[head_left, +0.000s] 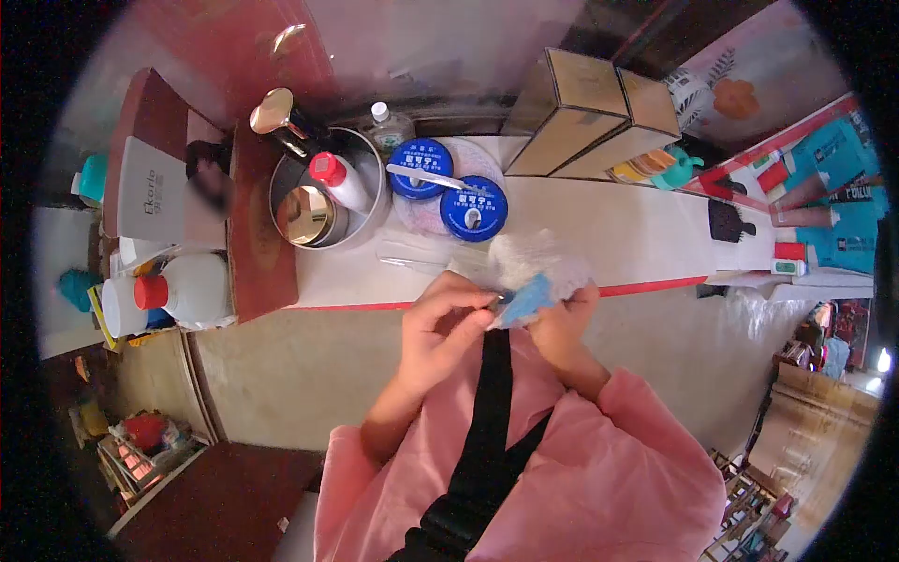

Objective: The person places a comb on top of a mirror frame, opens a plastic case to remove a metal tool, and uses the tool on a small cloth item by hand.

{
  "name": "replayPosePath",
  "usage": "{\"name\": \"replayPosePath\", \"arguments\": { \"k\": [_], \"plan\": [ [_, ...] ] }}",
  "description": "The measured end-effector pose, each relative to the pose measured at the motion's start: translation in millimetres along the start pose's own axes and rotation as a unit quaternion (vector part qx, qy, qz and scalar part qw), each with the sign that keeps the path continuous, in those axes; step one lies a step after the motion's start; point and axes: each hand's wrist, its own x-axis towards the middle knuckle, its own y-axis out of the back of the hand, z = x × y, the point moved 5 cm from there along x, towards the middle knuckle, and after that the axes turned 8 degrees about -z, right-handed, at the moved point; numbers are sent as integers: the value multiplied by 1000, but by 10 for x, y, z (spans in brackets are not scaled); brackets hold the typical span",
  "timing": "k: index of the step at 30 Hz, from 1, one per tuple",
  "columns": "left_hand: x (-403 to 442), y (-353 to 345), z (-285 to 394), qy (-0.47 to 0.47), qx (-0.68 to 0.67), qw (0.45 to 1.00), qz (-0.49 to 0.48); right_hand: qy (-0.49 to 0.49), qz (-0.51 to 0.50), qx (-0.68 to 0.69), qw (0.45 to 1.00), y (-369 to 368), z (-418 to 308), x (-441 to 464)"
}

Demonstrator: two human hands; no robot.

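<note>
In front of the shelf edge, my right hand is closed around a crumpled, whitish see-through plastic bag with a blue patch near its lower end. My left hand is close beside it, thumb and fingers pinched together at the bag's blue end. A small dark, shiny bit shows at those fingertips, too small to name. Just beyond the hands, a clear plastic piece lies on the white shelf. Two round tubs with blue lids stand behind it, a white strip resting across the lids.
Left of the tubs, a metal pot holds a red-capped white bottle and gold-topped containers. An open carton and a large white jug stand farther left. Tall cardboard boxes are at the back right, near a teal pump bottle.
</note>
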Motion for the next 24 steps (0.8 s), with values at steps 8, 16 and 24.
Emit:
{"name": "replayPosePath", "arguments": {
  "k": [8,16,24],
  "plan": [
    [-18,256,-109,33,-83,979,181,168,103,-597,778,616,-46,-227],
    [479,315,-248,-20,-59,977,205,16,248,-146,958,825,-153,-218],
    [731,344,-22,-40,210,974,81,76,206,-104,970,829,-178,-186]
  ]
}}
